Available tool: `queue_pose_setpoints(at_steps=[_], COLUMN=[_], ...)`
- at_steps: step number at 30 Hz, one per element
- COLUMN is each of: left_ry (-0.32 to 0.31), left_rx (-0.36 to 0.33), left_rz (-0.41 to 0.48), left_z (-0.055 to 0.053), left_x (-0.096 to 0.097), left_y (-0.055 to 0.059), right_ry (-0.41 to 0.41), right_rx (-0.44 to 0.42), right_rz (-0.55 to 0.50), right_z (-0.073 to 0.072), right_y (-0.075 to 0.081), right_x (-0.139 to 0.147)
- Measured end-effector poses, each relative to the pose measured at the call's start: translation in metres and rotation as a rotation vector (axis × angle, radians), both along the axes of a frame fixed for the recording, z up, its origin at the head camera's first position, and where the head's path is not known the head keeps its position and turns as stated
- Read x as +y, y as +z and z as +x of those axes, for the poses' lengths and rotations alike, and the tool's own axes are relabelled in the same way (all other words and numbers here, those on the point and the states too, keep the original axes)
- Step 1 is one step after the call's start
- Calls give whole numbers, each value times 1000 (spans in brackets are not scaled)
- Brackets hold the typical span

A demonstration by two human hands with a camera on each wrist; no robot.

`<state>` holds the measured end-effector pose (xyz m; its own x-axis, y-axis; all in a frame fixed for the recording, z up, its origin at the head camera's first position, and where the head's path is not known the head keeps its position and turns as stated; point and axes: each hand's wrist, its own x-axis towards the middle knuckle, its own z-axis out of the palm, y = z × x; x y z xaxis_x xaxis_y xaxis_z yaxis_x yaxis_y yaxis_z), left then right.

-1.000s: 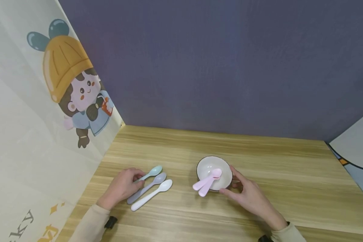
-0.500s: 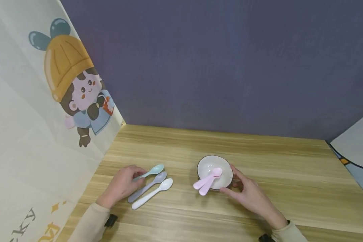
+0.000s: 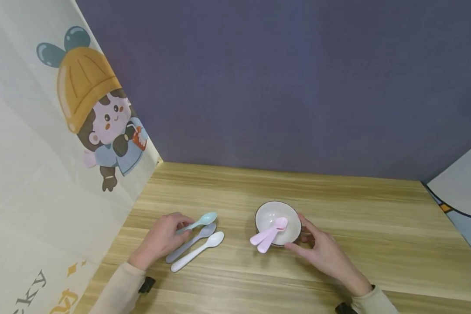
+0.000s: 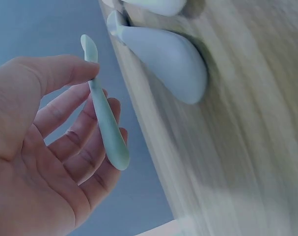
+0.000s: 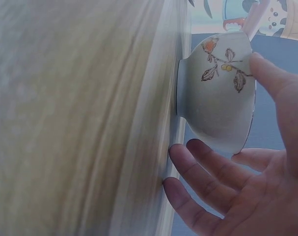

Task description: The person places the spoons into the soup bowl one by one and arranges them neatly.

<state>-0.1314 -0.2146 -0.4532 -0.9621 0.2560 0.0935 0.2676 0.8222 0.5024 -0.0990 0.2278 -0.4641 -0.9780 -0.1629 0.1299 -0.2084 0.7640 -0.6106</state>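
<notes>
My left hand (image 3: 162, 237) pinches a mint-green spoon (image 3: 209, 218) by its handle. In the left wrist view the handle of this spoon (image 4: 107, 120) lies between thumb and fingers, clear of the tabletop. Right beside that hand lie a lavender spoon (image 3: 207, 230) and a white spoon (image 3: 214, 239), side by side. My right hand (image 3: 323, 255) holds a white bowl (image 3: 264, 214) at its right side, thumb and index finger at the rim. Two pink spoons (image 3: 281, 223) rest in it, handles over the near rim. The right wrist view shows the flower-patterned outside of the bowl (image 5: 212, 105), upright on the table.
The wood-grain table (image 3: 235, 283) meets a dark blue-grey panel (image 3: 259, 87) at the back. A white wall panel (image 3: 31, 174) with a cartoon figure stands on the left. Another printed panel (image 3: 467, 187) rises at the right edge.
My left hand has shifted slightly right and away from me, carrying the mint-green spoon a little beyond the lavender one. The right hand and bowl stay put.
</notes>
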Motion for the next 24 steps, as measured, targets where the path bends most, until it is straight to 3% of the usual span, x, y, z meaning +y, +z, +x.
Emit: queue_pose_setpoints(at_steps=[13,24], left_ry=[-22,-45], left_rx=[45,37], left_rz=[5,-9], left_z=[1,2], left_x=[10,21], left_y=[7,7], right_ry=[24,21], right_rx=[3,-1], right_rz=[-15,-21], right_z=[-2,-1], right_y=[1,-4], right_x=[0,1])
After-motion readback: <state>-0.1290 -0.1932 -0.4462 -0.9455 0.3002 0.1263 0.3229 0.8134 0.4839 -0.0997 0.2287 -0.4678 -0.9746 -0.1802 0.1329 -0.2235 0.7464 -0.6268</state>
